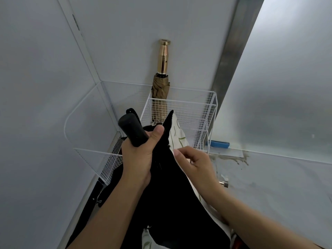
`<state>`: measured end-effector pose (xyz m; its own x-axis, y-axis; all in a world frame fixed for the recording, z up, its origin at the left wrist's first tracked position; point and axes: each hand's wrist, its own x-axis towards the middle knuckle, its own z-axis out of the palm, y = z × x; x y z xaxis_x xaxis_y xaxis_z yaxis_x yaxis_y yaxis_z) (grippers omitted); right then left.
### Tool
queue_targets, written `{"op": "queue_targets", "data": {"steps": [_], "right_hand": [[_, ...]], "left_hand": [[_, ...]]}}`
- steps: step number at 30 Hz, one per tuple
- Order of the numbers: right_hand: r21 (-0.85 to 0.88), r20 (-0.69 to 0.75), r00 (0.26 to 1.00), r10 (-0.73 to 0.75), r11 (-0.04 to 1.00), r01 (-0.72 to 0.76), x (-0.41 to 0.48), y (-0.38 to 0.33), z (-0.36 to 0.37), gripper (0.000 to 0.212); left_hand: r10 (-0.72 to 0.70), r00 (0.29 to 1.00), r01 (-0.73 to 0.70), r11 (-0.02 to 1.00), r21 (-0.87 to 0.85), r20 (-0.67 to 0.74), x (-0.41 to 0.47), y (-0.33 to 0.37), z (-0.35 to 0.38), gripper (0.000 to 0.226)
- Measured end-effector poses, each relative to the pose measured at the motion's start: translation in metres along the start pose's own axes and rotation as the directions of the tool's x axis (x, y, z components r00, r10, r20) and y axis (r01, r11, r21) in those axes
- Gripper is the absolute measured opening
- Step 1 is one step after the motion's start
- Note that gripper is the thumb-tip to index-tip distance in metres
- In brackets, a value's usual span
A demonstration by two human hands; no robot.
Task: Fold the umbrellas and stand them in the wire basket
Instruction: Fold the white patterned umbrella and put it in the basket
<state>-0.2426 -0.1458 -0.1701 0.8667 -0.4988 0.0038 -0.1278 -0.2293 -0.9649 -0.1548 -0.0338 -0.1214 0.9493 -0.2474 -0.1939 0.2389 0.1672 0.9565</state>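
Note:
My left hand (pixel 142 155) grips the black handle (pixel 132 131) of a loosely gathered umbrella (pixel 172 194), black inside and white with green print outside, held upright in front of me. My right hand (pixel 194 164) pinches the white edge of its canopy beside the black fabric. A folded khaki umbrella (pixel 160 88) with a gold handle (pixel 163 56) stands in the white wire basket (pixel 195 112), leaning on the back wall.
A larger white wire rack (pixel 93 155) sits at the left against the corner walls. A blue sponge-like object (pixel 218 144) lies on the floor right of the basket. A small metal knob (pixel 225 184) shows near my right wrist. A frosted glass panel stands right.

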Motion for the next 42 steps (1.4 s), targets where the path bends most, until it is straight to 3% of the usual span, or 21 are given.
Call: {"op": "queue_targets", "data": {"steps": [4,8,13,16,18,20,22,24,26,28,29,31,33,34,36,38,40,42], "right_hand": [[-0.45,-0.094,0.981,-0.168,0.886,0.108,-0.004,0.016,0.015,0.046],[-0.548,-0.075,0.984,-0.165,0.831,0.098,0.0,0.019,0.019,0.059],[-0.317,0.103,0.986,-0.13,0.935,0.157,0.0,0.019,0.015,0.056],[-0.149,0.225,0.973,-0.058,0.984,0.094,0.002,0.017,0.007,0.027],[-0.201,0.19,0.975,-0.112,0.968,0.15,0.003,0.021,0.007,0.006],[-0.284,0.137,0.982,-0.129,0.945,0.164,0.003,0.023,0.008,0.001],[-0.303,0.119,0.988,-0.098,0.944,0.13,0.003,0.023,0.01,0.016],[-0.257,0.104,0.994,-0.044,0.964,0.07,0.005,0.014,0.004,0.038],[-0.073,0.121,0.992,0.021,0.997,-0.012,0.008,0.002,-0.008,0.051],[0.104,0.239,0.969,0.055,0.991,-0.082,0.008,-0.008,-0.021,0.054],[0.045,0.312,0.946,0.093,0.993,-0.113,0.005,-0.011,-0.026,0.058],[-0.382,0.361,0.916,0.174,0.924,-0.025,-0.001,-0.01,-0.029,0.052],[-0.715,0.27,0.952,0.143,0.692,0.099,0.003,0.0,-0.032,0.031],[-0.756,0.175,0.977,0.125,0.653,0.052,0.007,0.003,-0.038,0.033],[-0.697,-0.059,0.992,0.107,0.708,-0.118,0.02,0.012,-0.058,0.031],[-0.472,-0.207,0.97,0.13,0.855,-0.215,0.032,0.016,-0.077,0.023],[-0.111,-0.249,0.952,0.178,0.971,-0.211,0.034,0.014,-0.083,0.026],[0.106,-0.304,0.933,0.193,0.98,-0.168,0.03,0.006,-0.081,0.021]], "left_hand": [[0.031,0.999,-0.031,0.999,-0.011,0.041,-0.007,-0.003,0.005,0.031],[0.075,0.996,-0.077,0.997,0.03,0.058,-0.01,-0.004,0.004,0.02],[0.117,0.981,-0.096,0.986,0.135,-0.153,0.005,-0.01,-0.004,0.027],[0.102,0.957,-0.071,0.99,0.123,-0.271,0.017,-0.01,-0.01,0.025],[0.064,0.965,-0.048,0.996,0.072,-0.253,0.017,-0.01,-0.01,0.019],[0.036,0.981,-0.034,0.999,0.015,-0.192,0.012,-0.008,-0.007,0.03],[0.031,0.985,-0.028,0.999,0.021,-0.167,0.01,-0.006,-0.006,0.034],[0.024,0.978,-0.019,0.999,0.027,-0.208,0.015,-0.005,-0.009,0.023],[0.038,0.958,-0.029,0.999,0.037,-0.283,0.021,-0.006,-0.012,0.023],[0.087,0.943,-0.06,0.994,0.092,-0.321,0.023,-0.009,-0.015,0.028],[0.116,0.94,-0.08,0.989,0.123,-0.321,0.023,-0.01,-0.015,0.027],[0.159,0.942,-0.11,0.978,0.175,-0.297,0.021,-0.012,-0.013,0.026],[0.179,0.947,-0.124,0.97,0.211,-0.265,0.022,-0.011,-0.013,0.028],[0.18,0.951,-0.123,0.967,0.223,-0.253,0.023,-0.011,-0.013,0.028],[0.176,0.953,-0.119,0.965,0.232,-0.245,0.026,-0.011,-0.014,0.029],[0.145,0.955,-0.095,0.976,0.194,-0.259,0.029,-0.011,-0.017,0.027],[0.076,0.951,-0.043,0.992,0.116,-0.301,0.033,-0.01,-0.019,0.025],[-0.01,0.933,0.017,1.0,0.016,-0.36,0.038,-0.01,-0.022,0.024]]}}
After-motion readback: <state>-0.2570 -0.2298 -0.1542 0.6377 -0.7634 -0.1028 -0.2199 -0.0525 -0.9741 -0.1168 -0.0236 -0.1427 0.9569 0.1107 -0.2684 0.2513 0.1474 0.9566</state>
